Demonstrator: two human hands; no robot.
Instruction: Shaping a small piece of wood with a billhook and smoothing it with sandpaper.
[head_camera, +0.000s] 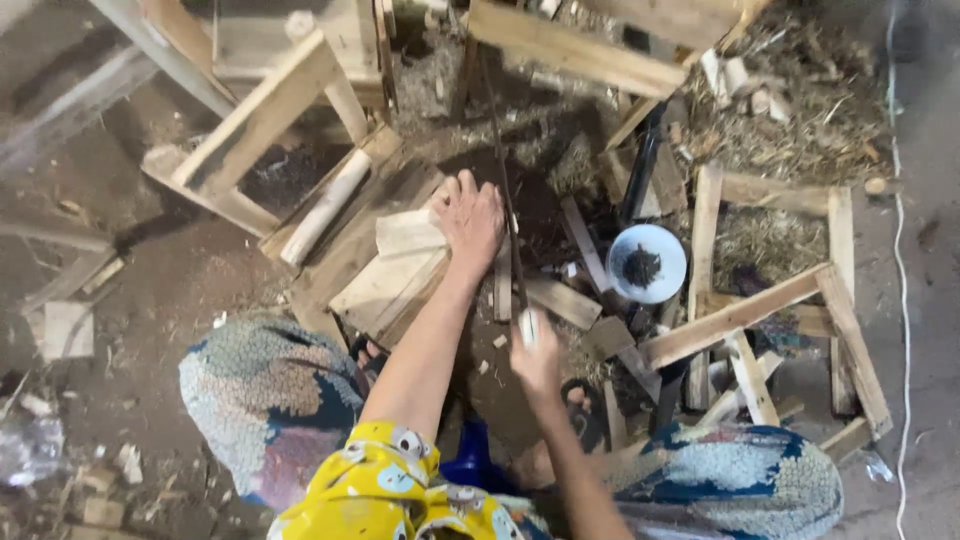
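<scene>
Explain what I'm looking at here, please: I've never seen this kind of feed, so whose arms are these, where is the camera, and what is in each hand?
There is no machine here. The single picture comes from a camera worn on a person's head, looking straight down, so the two bare arms are that person's own. Their knees, in patterned cloth, show at the bottom.

The left hand presses flat on a pale block of wood, which lies on a stack of boards. The right hand is closed around the light handle of a long, thin dark blade, probably a saw, which runs up past the left hand.

Around them the dirt floor is littered with wood offcuts and rough frames of slats. A round white dish holding something small and dark, too blurred to identify, sits to the right.
</scene>
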